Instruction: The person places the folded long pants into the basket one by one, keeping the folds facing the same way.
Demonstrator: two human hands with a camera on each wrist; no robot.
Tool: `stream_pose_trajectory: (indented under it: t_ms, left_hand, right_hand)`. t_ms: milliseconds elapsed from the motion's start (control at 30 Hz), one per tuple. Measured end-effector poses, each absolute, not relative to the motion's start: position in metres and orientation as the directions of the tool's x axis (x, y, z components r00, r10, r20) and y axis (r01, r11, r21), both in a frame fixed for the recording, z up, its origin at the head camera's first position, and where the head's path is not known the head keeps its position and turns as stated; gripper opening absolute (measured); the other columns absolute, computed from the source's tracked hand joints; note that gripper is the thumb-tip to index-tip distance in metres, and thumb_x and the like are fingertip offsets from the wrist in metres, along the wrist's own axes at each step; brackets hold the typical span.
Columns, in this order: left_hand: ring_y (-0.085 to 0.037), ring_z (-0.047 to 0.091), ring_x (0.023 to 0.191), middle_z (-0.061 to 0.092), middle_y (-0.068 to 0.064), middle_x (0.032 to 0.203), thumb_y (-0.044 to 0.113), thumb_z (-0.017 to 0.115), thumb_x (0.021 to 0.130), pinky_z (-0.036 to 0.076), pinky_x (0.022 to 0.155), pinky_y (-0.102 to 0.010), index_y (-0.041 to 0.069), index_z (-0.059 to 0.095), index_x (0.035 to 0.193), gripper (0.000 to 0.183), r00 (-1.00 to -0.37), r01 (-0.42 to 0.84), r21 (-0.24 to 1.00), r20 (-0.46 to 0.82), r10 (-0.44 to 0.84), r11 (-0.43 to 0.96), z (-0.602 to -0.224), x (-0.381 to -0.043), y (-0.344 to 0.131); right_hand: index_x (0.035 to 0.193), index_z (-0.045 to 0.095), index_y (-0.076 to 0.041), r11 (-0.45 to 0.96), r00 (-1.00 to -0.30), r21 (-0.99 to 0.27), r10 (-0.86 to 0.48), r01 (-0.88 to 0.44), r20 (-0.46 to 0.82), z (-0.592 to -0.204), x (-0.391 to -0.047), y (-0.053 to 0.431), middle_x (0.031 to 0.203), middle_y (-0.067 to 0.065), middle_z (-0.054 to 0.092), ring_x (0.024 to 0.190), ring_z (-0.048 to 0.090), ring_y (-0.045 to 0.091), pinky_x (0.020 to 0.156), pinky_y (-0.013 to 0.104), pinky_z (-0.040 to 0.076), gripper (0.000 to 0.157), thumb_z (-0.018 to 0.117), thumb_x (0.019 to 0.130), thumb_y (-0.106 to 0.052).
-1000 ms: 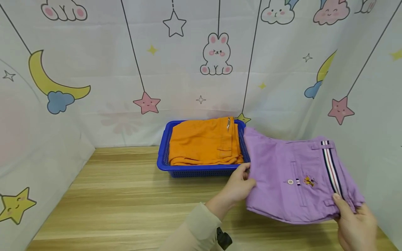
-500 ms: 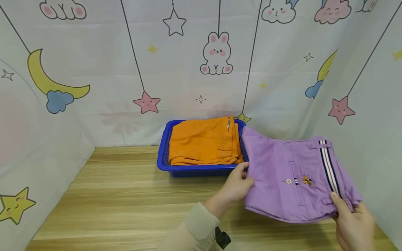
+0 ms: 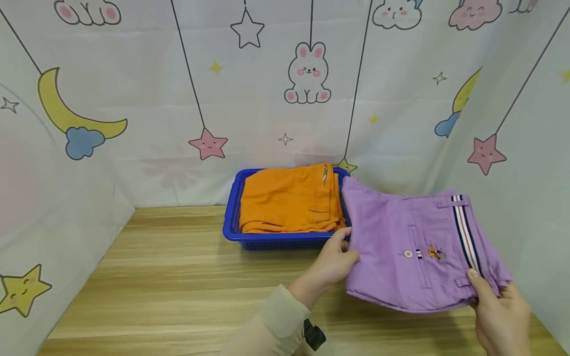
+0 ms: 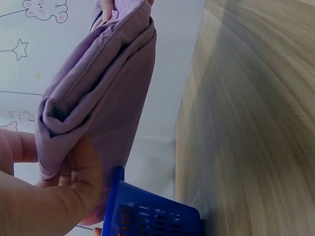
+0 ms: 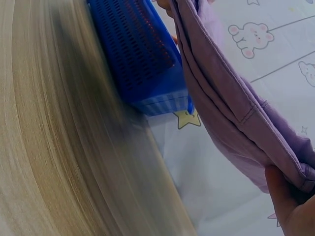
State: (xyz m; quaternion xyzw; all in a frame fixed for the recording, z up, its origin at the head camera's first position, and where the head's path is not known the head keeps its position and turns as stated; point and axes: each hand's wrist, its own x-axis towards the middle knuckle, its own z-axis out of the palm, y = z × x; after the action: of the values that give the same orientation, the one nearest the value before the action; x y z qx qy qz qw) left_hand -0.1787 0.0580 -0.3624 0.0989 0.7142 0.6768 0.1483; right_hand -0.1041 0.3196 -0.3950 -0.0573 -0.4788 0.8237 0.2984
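Folded purple trousers [image 3: 387, 247], with a striped band, a button and a small embroidered emblem, are held up above the table by both hands. My left hand [image 3: 331, 262] pinches their left folded edge, thumb on top. At the waistband end my right hand [image 3: 500, 309] grips the cloth, its thumb over the striped band. In the left wrist view, the folded layers [image 4: 93, 83] show stacked between fingers and thumb. The right wrist view shows the trousers' underside edge [image 5: 231, 93] apart from the wooden surface.
A blue perforated basket [image 3: 285, 237] stands at the back of the wooden table [image 3: 178, 291], holding folded orange trousers [image 3: 285, 200]. The purple trousers overlap its right rim in the head view. Printed white cloth [image 3: 169, 99] closes off the back and sides.
Both hands and the purple trousers have shifted slightly left and a little up in the head view. The grip is the same, and the basket stays put.
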Motion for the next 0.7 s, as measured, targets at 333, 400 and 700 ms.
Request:
stream_pose_trajectory:
  t_ms: [333,400,700]
  left_hand:
    - [-0.017,0.054,0.080,0.058,-0.010,0.092,-0.002,0.055,0.081,0.047,0.067,-0.028,0.013,0.047,0.134,0.055,-0.936,-0.041,0.997,-0.063,0.346,0.071,-0.361,-0.181,0.055]
    - [-0.017,0.054,0.080,0.058,-0.010,0.092,-0.002,0.055,0.082,0.047,0.067,-0.029,0.014,0.047,0.134,0.055,-0.936,-0.038,0.996,-0.062,0.345,0.076,-0.361,-0.181,0.054]
    - [-0.017,0.054,0.081,0.059,-0.011,0.094,-0.002,0.055,0.081,0.047,0.068,-0.029,0.012,0.046,0.135,0.056,-0.935,-0.016,0.996,-0.044,0.351,0.084,-0.361,-0.182,0.051]
  right_hand:
    - [0.131,0.053,0.000,-0.352,-0.794,-0.841,0.591,-0.412,0.141,-0.388,-0.107,0.312,0.115,0.005,0.067,0.091,0.067,0.009,0.070,0.020,0.055,0.046,0.054,0.087,0.013]
    - [0.131,0.053,0.000,-0.349,-0.793,-0.841,0.591,-0.414,0.144,-0.389,-0.108,0.313,0.115,0.005,0.068,0.089,0.067,0.008,0.068,0.020,0.055,0.046,0.055,0.087,0.012]
    - [0.134,0.049,0.003,-0.346,-0.809,-0.815,0.540,-0.465,0.232,-0.396,-0.109,0.315,0.118,0.007,0.066,0.092,0.067,0.010,0.071,0.021,0.055,0.048,0.053,0.087,0.014]
